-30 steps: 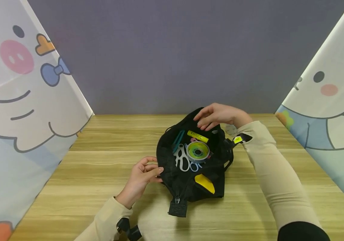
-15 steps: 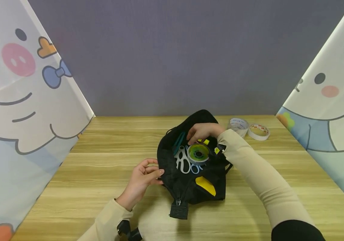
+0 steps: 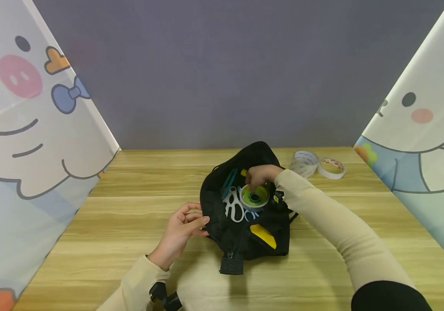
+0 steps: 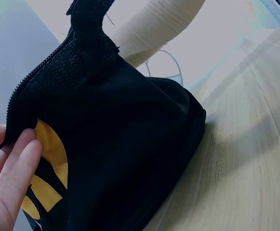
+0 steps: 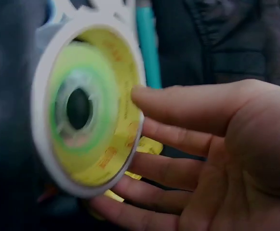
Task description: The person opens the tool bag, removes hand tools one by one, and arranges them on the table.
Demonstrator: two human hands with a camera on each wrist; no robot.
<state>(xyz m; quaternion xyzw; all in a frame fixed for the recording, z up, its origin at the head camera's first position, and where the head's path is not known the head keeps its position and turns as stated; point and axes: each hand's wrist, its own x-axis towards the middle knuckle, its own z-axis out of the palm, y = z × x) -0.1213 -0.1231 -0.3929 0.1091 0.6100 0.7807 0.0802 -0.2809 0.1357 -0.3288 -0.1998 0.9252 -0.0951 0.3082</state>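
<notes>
One tape roll [image 5: 124, 120], likely light and stiff, suits the right hand [image 5: 226, 163] pinching its rim, thumb inside, fingers outside.

Bag [image 3: 239, 235] is blk w/ yel patches, tape roll [image 5: 123, 82] wht-rimmed w/ orange-red print on yel core, disc [image 5: 101, 91] yel-grn, scissors [image 3: 233, 204] wht, slim item [image 3: 228, 183] teal, table [image 3: 148, 181] lt brn w/ wood grain, back wall [image 3: 222, 73] gry, side panels [image 3: 8, 103] wht w/ pink & blue cartoons.
</notes>
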